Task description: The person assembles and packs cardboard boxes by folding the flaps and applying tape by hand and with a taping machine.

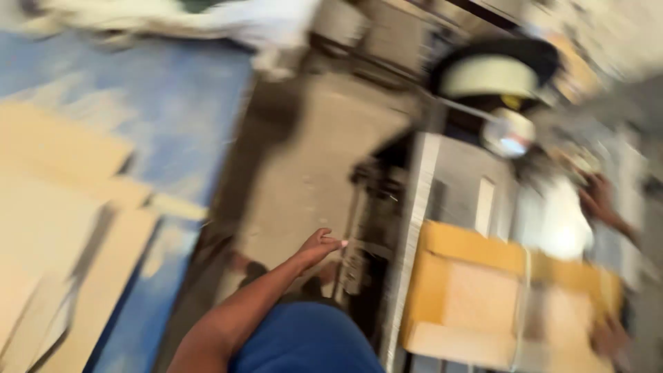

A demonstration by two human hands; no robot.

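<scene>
The view is heavily blurred. The left hand (pixel 319 246) hangs out at the end of a bare arm, over the grey concrete floor (pixel 318 159), just left of a dark metal machine frame (pixel 373 228). Its grip is apart: the fingers (pixel 335 242) are stretched toward the frame and hold nothing; whether they touch it cannot be told. To the right of the frame lies an open yellow cardboard box (pixel 483 297), with a pale sheet inside it. A hand (pixel 611 338) at the box's lower right corner seems to rest on its edge; the blur hides whether its grip is closed. Another hand (pixel 597 200) shows above the box, beside a white cloth (pixel 556 221). Far left of the frame, flat cardboard sheets (pixel 62 228) lie on a blue floor cover (pixel 173 103).
</scene>
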